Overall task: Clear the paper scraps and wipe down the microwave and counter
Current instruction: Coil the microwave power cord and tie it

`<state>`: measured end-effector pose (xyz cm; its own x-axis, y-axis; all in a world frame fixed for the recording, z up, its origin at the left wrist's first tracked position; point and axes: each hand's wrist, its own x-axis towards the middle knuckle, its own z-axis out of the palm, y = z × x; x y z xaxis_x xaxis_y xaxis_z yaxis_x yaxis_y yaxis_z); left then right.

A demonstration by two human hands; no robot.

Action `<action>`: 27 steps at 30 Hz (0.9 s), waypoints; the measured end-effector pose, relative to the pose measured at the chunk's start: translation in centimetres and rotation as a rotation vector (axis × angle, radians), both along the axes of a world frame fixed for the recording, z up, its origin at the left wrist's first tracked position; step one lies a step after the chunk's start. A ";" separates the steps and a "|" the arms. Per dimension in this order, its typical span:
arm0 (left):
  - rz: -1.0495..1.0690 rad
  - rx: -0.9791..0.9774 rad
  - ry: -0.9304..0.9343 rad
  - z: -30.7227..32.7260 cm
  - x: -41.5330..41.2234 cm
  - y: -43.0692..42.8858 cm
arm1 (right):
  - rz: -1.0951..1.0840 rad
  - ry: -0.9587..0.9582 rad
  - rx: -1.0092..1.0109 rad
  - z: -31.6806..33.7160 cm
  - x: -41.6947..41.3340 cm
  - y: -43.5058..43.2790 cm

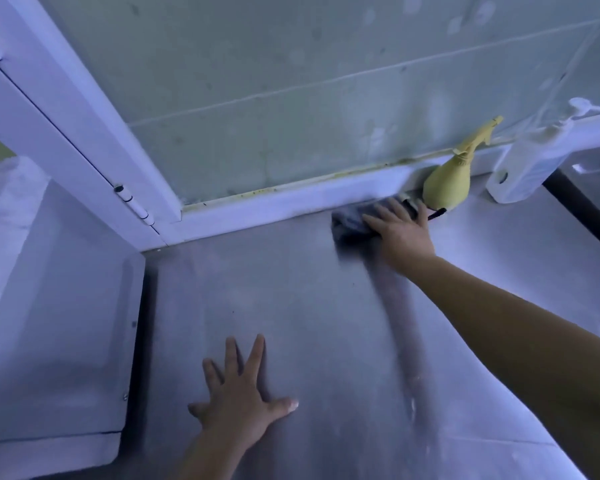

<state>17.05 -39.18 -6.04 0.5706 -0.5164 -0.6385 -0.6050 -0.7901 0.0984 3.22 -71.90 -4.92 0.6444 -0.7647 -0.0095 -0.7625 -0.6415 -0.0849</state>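
Counter wiping is the step in hand; no paper scraps show. Well short of the yellow spray bottle, our left hand lies flat on the surface, fingers spread, holding nothing. Just beside the bottle, our right hand presses the grey cloth with straight fingers, not gripping it. Next, we judge, the cloth should sweep away from the bottle without toppling it.

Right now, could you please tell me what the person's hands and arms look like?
Both are bare: no gloves, sleeves, watch or bracelet show on the left hand or the right hand. The left thumb has a long, pale nail. The picture is too blurred to tell whether there are rings.
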 end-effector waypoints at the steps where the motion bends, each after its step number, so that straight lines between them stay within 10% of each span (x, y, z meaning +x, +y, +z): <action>1: -0.004 -0.006 -0.016 -0.2 0.1 0.0 | -0.003 0.072 0.097 -1.1 0.1 -0.1; 9: -0.067 0.039 -0.057 -1.7 0.6 0.0 | -0.112 -0.184 0.127 -3.2 3.0 0.2; 13: -0.091 0.036 -0.081 -1.9 0.6 0.0 | -0.028 0.045 0.231 -5.5 5.1 0.4; 27: -0.042 0.047 0.017 -1.2 0.6 -1.7 | -0.040 -0.041 0.402 -2.2 4.5 -0.1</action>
